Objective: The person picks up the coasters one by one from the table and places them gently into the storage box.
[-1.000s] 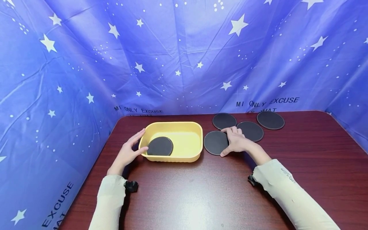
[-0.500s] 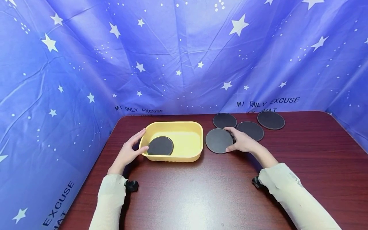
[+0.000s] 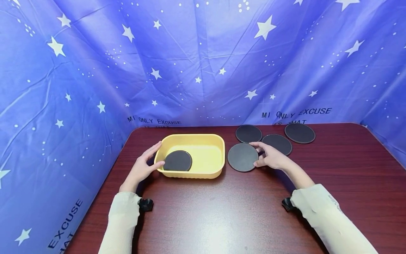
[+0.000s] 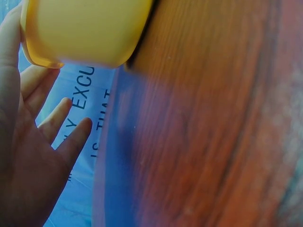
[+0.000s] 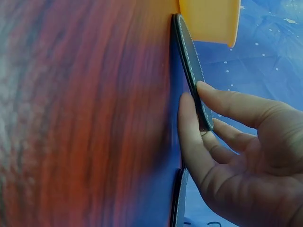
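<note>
A yellow plastic bin [image 3: 207, 157] stands on the table with one black round coaster [image 3: 177, 161] inside at its left end. My left hand [image 3: 142, 165] rests against the bin's left end, thumb at the near rim and fingers spread along the outside. Just right of the bin, my right hand [image 3: 272, 157] pinches another coaster [image 3: 242, 157] by its right edge. In the right wrist view this stitched-edge coaster [image 5: 191, 56] is tilted, thumb on one face and a finger on the other. Whether its far edge touches the table cannot be told.
Three more black coasters lie behind the right hand: a back left coaster [image 3: 248, 133], a middle coaster [image 3: 277, 144] and a back right coaster [image 3: 300, 133]. The dark red wooden table [image 3: 203, 211] ends at a blue starry curtain [image 3: 203, 63].
My right hand has drawn the coaster slightly right and raised its right edge; its top now looks lighter. The left hand and bin have stayed put.
</note>
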Action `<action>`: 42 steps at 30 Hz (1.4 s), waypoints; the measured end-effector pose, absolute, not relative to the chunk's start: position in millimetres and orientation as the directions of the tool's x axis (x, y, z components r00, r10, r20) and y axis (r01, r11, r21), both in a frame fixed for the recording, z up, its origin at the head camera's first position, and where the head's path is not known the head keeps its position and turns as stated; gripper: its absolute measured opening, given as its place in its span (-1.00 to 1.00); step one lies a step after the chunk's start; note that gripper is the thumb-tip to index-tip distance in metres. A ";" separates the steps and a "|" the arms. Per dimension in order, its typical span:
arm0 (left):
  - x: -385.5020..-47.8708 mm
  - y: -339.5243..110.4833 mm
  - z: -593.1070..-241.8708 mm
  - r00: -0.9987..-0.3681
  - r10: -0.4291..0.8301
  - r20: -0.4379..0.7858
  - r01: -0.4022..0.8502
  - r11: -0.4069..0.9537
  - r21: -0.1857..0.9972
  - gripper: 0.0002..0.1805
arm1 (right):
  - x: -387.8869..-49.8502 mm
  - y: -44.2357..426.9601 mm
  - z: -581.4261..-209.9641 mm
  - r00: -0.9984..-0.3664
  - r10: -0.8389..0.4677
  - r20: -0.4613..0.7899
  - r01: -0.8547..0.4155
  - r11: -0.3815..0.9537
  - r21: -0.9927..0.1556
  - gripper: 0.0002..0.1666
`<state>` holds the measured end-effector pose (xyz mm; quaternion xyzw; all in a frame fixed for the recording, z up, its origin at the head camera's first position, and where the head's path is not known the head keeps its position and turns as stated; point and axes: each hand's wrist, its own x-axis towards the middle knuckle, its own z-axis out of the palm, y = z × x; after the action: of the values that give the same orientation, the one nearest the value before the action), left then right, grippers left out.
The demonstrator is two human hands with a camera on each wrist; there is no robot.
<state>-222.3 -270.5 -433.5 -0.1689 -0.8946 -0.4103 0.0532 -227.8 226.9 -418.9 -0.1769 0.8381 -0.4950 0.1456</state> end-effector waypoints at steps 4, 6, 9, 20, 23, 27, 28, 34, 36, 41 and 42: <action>-222.3 -270.2 -433.6 -0.938 0.255 0.233 0.343 0.606 0.718 -0.19 | -226.6 229.1 -419.6 -0.892 -0.445 -0.078 -0.106 0.374 -0.921 -0.02; -222.4 -270.1 -433.5 -0.938 0.256 0.234 0.344 0.607 0.717 -0.19 | -225.4 229.5 -420.0 -0.894 -0.441 -0.078 -0.093 0.352 -0.931 -0.02; -222.4 -269.9 -433.1 -0.938 0.256 0.235 0.345 0.608 0.716 -0.19 | -223.9 230.0 -421.2 -0.896 -0.436 -0.080 -0.069 0.315 -0.946 -0.04; -223.2 -270.4 -433.8 -0.938 0.256 0.234 0.344 0.602 0.720 -0.19 | -220.4 234.0 -424.0 -0.903 -0.415 -0.111 0.037 0.183 -0.982 -0.12; -223.3 -270.6 -433.6 -0.938 0.257 0.232 0.343 0.603 0.720 -0.19 | -219.8 234.7 -423.5 -0.906 -0.408 -0.112 0.045 0.169 -0.985 -0.15; -222.9 -271.1 -433.7 -0.938 0.257 0.234 0.345 0.600 0.722 -0.19 | -219.5 235.4 -423.8 -0.910 -0.400 -0.113 0.061 0.140 -0.988 -0.17; -222.8 -271.1 -433.7 -0.937 0.257 0.235 0.346 0.599 0.722 -0.20 | -219.4 235.5 -424.0 -0.910 -0.399 -0.112 0.064 0.131 -0.989 -0.17; -224.0 -270.9 -435.5 -0.934 0.258 0.248 0.356 0.599 0.717 -0.19 | -218.7 235.8 -426.4 -0.914 -0.391 -0.106 0.078 0.087 -0.993 -0.20; -224.6 -270.7 -435.8 -0.933 0.257 0.250 0.357 0.598 0.718 -0.19 | -218.4 236.1 -427.0 -0.916 -0.386 -0.107 0.082 0.081 -0.993 -0.21; -224.7 -270.1 -435.6 -0.931 0.261 0.255 0.363 0.591 0.721 -0.20 | -218.1 237.6 -426.9 -0.919 -0.380 -0.106 0.088 0.064 -0.994 -0.21; -224.7 -270.4 -435.6 -0.931 0.261 0.254 0.362 0.593 0.719 -0.20 | -218.1 238.0 -426.8 -0.919 -0.380 -0.105 0.088 0.060 -0.994 -0.21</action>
<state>-224.7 -270.4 -435.6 -0.1749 -0.8904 -0.4159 0.0610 -218.1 238.0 -426.8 -0.1031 0.7074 -0.6776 0.1726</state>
